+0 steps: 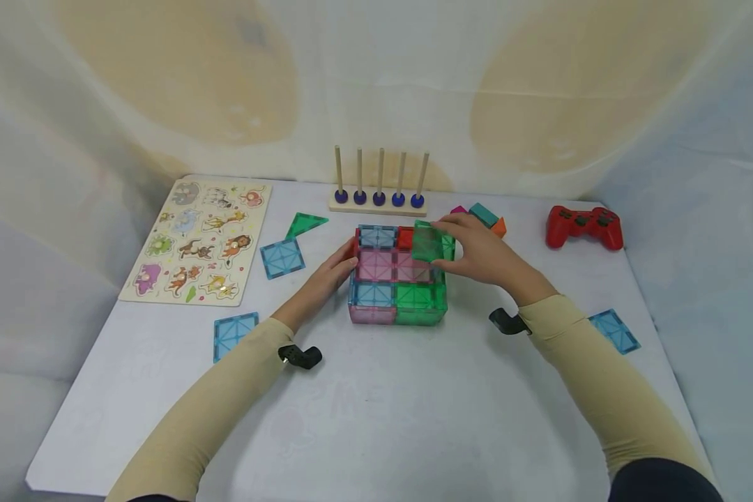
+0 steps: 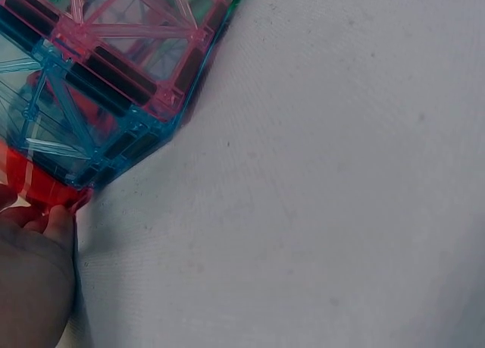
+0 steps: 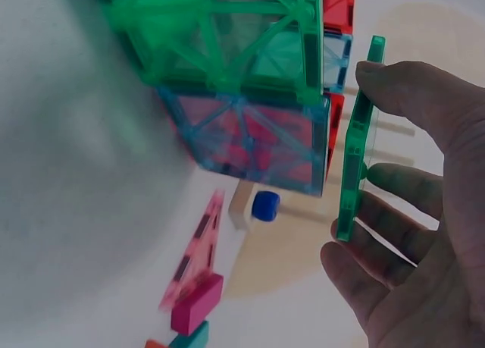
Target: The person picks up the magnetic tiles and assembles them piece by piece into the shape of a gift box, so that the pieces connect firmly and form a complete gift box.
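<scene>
Tile (image 1: 427,242), grn, in R hand (image 1: 477,252); L hand (image 1: 326,274) agst box (image 1: 374,294).

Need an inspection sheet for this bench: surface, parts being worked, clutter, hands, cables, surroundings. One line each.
Surface: white tabletop, small specks in the left wrist view.
Job's things: multicoloured tile box; green tile held at its far right corner.
Clutter: loose blue tiles, green triangle, animal puzzle board, peg stand, small blocks, red game controller.
Grippers: left hand touches the box's left side; right hand pinches the green tile.
Cables: nothing seen.
Surroundings: pale cloth with tan patches behind.
</scene>
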The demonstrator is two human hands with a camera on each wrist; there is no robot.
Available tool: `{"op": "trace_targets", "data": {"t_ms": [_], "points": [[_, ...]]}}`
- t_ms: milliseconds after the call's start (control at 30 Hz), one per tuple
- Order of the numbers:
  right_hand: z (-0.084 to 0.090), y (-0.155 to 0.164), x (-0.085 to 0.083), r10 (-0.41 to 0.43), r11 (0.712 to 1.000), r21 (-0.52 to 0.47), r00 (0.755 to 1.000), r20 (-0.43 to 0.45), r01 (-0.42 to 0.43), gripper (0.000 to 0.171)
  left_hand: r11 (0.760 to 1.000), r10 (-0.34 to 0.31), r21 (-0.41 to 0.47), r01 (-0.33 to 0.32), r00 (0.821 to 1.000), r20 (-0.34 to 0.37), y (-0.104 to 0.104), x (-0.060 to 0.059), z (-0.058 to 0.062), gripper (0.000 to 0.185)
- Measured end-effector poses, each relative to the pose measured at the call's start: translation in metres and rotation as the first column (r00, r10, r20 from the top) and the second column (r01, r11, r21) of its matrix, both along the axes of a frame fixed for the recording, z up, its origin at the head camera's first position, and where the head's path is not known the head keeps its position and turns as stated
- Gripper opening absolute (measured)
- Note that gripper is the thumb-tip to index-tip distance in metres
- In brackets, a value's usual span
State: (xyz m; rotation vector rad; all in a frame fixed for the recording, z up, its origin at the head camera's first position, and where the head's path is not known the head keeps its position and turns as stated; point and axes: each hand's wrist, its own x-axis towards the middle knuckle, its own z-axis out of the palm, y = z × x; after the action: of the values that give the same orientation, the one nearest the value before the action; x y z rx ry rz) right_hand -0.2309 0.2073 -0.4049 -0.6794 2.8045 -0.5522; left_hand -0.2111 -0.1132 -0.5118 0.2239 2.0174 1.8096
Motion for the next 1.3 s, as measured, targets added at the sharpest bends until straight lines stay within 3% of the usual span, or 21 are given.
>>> {"op": "trace_targets", "data": {"t_ms": [333, 867, 1300], "points": [[-0.006, -0.018, -0.01, 0.052, 0.999, 0.005, 0.998, 0.022, -0.052, 0.077, 1.0, 0.007, -0.014, -0.007, 1.0, 0.001, 0.0, -0.001, -0.002, 0.064], [-0.013, -0.014, -0.01, 0.099, 0.993, -0.07, 0.994, 0.035, -0.097, 0.079, 1.0, -0.007, 0.014, 0.007, 1.0, -0.015, 0.001, 0.001, 0.002, 0.062], [-0.017, 0.002, -0.007, 0.037, 0.992, -0.121, 0.993, 0.116, -0.023, 0.087, 1.0, -0.005, 0.019, 0.005, 1.0, -0.016, 0.002, 0.001, 0.005, 0.062]]}}
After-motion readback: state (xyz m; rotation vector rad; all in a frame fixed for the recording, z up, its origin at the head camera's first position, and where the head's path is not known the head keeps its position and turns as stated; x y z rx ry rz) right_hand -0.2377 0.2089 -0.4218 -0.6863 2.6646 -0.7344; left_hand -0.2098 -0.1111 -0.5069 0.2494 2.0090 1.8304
